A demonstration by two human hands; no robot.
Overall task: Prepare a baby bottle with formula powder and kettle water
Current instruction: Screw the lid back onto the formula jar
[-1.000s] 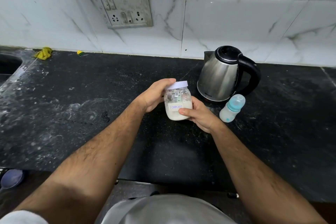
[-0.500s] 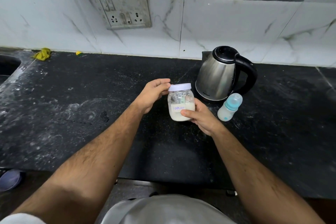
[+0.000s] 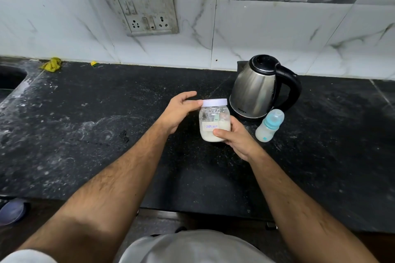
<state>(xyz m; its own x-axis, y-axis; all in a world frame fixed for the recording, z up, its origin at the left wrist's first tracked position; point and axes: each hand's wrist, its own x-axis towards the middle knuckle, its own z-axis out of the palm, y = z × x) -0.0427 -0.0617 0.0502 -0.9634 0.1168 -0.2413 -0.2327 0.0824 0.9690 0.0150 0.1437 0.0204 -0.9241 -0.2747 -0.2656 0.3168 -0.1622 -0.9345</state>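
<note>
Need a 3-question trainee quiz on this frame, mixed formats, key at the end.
1. True or false: the lid is already off the formula jar.
2. Which hand grips the jar's body?
A. the left hand
B. the right hand
C. neither
3. Fill in: the baby bottle stands on the counter just in front of the ____.

Key
1. False: the lid sits on the jar, with the left hand's fingers at its rim.
2. B
3. kettle
</note>
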